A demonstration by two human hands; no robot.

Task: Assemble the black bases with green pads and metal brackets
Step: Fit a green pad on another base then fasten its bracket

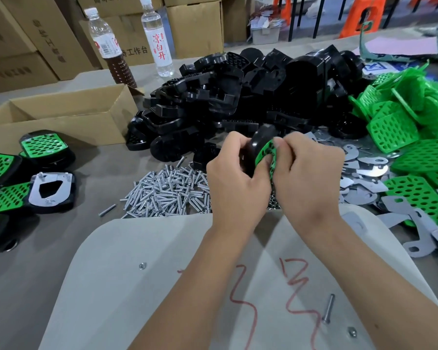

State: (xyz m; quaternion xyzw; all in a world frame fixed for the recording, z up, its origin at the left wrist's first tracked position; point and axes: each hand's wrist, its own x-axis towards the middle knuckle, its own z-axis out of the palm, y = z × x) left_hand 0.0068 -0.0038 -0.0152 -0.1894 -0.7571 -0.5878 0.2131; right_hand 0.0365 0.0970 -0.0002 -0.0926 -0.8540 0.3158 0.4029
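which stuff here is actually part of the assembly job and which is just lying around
Part of the job:
- black plastic base and perforated green pad, held by left hand and right hand
- pile of black bases
- heap of green pads
- flat grey metal brackets
- silver screws

Lying about:
- two plastic bottles
- open cardboard box
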